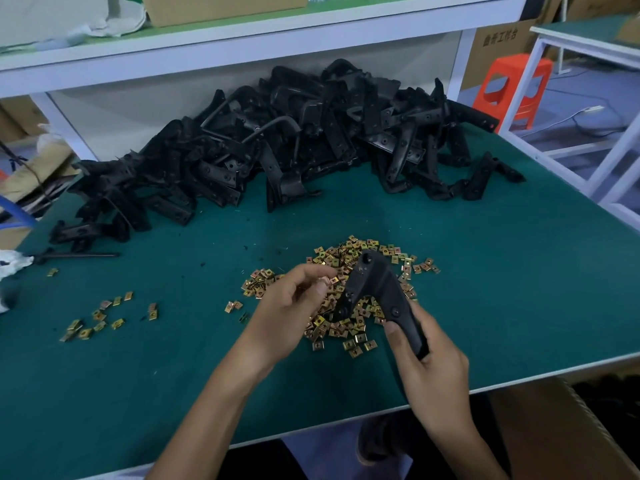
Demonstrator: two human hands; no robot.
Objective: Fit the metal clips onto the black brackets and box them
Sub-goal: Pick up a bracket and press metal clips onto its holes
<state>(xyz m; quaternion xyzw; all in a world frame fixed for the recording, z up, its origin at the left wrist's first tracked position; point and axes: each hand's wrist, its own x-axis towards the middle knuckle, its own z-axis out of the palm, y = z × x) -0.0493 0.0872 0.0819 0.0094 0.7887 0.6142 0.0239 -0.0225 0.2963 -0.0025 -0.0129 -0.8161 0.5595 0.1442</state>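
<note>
Head view. Holds a black bracket in the right hand, fingers and thumb wrapped round its near end, far end raised over the pile of metal clips. Pinches one clip in the curled fingers of the left hand, just beside the bracket's middle. Shows the pile near the front edge of the green table, right of centre. Shows a heap of loose brackets along the back edge, a smaller scatter of clips toward the left edge, a cardboard box below the front right corner, an orange stool beyond the right edge.
</note>
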